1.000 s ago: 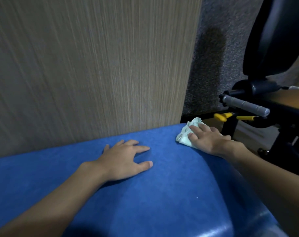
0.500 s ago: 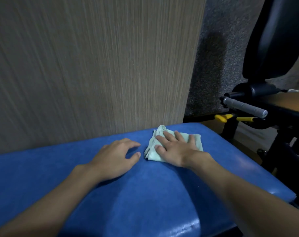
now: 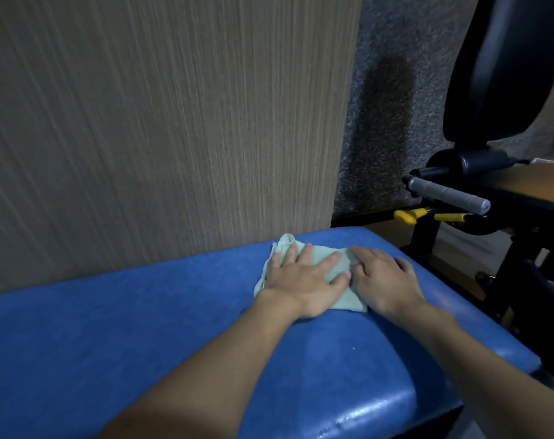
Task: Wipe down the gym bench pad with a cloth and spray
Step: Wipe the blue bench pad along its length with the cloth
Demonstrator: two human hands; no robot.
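Note:
A blue gym bench pad [image 3: 142,327] fills the lower part of the head view. A pale green cloth [image 3: 340,297] lies spread near the pad's far right end. My left hand [image 3: 304,280] lies flat on the cloth's left half with its fingers straight. My right hand [image 3: 383,280] presses flat on the cloth's right edge and the pad beside it. No spray bottle is in view.
A wood-grain wall panel [image 3: 158,122] stands right behind the pad. To the right is a black exercise machine [image 3: 497,74] with a grey handle bar [image 3: 447,195] and yellow levers [image 3: 409,214]. The floor drops away past the pad's right end.
My left hand moved right off the bare pad onto the cloth. My right hand shifted to the cloth's right edge, and the cloth is spread flatter.

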